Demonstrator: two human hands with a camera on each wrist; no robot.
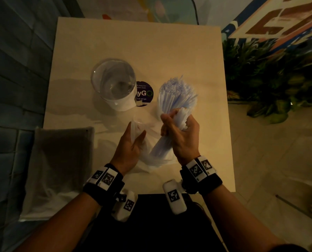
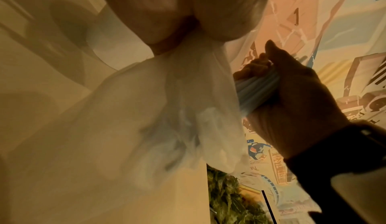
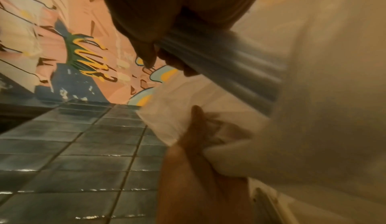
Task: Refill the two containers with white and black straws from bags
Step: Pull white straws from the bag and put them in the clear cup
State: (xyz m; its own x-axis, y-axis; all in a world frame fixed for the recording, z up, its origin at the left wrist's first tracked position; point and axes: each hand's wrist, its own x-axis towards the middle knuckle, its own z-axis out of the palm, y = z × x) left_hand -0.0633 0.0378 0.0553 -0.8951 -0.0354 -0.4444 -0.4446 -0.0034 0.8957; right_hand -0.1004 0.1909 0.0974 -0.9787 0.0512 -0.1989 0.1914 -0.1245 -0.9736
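Observation:
My right hand (image 1: 177, 128) grips a thick bundle of white straws (image 1: 177, 95) around its middle, tips fanned up and away over the table. The bundle's lower end still sits in a clear plastic bag (image 1: 151, 153). My left hand (image 1: 133, 142) holds the bag's open edge, fingers curled on the film; the left wrist view shows the bag (image 2: 177, 112) pinched at the palm. In the right wrist view the straws (image 3: 219, 65) run out of my fist. A clear glass container (image 1: 113, 82) with a white base stands to the left, holding no straws that I can see.
A cream table (image 1: 133, 42) carries a round purple sticker (image 1: 145, 94) beside the container. A second translucent bag (image 1: 58, 170) with dark contents lies at the table's left front corner. Green plants (image 1: 271, 79) stand to the right, dark tiled wall on the left.

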